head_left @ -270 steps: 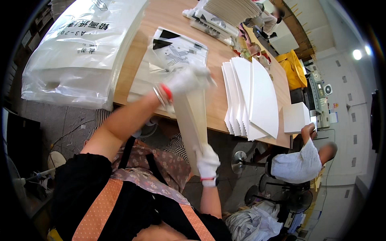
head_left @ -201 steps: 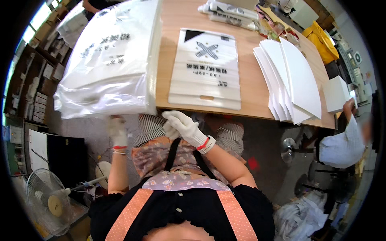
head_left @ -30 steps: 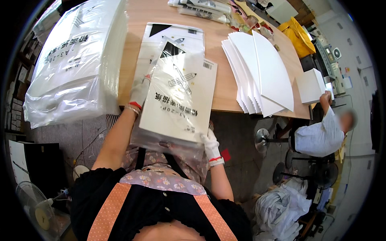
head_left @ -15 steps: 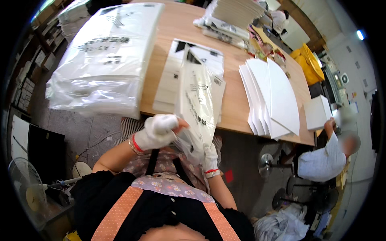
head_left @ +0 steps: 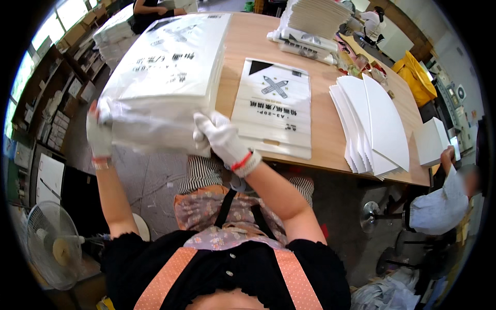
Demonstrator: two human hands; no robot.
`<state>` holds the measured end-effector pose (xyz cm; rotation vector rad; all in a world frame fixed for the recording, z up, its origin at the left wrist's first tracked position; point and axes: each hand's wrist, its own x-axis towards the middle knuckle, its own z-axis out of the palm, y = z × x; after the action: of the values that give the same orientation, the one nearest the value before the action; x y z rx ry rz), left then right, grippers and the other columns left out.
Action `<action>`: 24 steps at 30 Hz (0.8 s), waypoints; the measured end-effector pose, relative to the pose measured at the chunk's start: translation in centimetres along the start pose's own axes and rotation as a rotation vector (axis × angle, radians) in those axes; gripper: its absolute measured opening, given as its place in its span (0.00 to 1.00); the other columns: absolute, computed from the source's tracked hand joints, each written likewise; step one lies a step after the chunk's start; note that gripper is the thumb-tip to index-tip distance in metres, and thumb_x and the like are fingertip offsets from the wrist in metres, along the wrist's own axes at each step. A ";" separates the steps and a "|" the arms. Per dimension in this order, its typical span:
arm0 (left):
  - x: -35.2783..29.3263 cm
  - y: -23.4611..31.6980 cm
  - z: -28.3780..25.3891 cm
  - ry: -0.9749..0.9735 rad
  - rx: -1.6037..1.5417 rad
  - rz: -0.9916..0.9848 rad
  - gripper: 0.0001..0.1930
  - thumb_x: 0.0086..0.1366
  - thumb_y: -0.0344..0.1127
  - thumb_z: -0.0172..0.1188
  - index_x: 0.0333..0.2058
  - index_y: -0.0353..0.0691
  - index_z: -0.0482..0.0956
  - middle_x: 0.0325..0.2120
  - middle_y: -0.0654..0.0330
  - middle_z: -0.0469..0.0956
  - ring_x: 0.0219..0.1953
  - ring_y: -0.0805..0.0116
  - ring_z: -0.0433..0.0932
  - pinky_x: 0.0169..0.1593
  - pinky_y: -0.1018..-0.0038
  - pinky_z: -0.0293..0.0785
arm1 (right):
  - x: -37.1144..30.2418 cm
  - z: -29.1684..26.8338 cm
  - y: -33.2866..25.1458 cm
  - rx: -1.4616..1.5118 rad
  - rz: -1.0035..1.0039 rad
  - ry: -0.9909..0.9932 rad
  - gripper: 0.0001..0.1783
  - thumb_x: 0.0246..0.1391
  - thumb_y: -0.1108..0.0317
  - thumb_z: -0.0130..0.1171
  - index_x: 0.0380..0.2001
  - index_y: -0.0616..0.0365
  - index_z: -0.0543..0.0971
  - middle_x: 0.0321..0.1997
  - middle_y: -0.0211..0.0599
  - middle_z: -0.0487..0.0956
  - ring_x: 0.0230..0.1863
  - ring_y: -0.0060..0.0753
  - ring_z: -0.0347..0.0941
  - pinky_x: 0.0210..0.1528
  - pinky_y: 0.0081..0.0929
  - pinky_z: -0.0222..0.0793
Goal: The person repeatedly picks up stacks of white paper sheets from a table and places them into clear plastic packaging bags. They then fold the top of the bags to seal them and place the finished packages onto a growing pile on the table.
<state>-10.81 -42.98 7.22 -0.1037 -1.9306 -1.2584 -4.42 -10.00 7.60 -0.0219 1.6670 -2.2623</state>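
A tall stack of paper packs in clear plastic bags (head_left: 178, 64) stands at the left of the table, its near side jutting toward me. My left hand (head_left: 99, 132), in a white glove with bare fingertips, grips the stack's near left corner. At the near right corner, my gloved right hand (head_left: 221, 137) has its fingers curled against the bagged edge. Some fingertips are hidden or blurred there. A flat paper pack (head_left: 274, 111) with a pencil drawing and a black corner lies right of the stack, touched by neither hand.
White curved sheets (head_left: 369, 124) lie fanned on the wooden table (head_left: 245, 39). More packs (head_left: 315, 20) are piled at the back. A yellow bag (head_left: 416, 77) hangs beyond. A co-worker (head_left: 439, 204) sits at the right by a white box (head_left: 431, 140). A fan (head_left: 54, 245) stands lower left.
Both hands have left the single bagged pack they held before my body and moved to the stack at the left. A pack now shows flat and uncovered on the table. My view has shifted.
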 end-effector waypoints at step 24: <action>-22.5 3.1 36.5 -1.440 0.267 0.063 0.19 0.60 0.51 0.48 0.30 0.41 0.78 0.24 0.50 0.77 0.30 0.53 0.77 0.35 0.60 0.72 | -10.6 -21.1 15.3 -0.024 0.217 0.418 0.21 0.59 0.58 0.51 0.50 0.61 0.70 0.33 0.33 0.76 0.30 0.21 0.73 0.29 0.17 0.68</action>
<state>-15.50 -4.71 -11.72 -1.1808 -3.1920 -0.8516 5.16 8.44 -11.35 0.6350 1.7873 -2.1825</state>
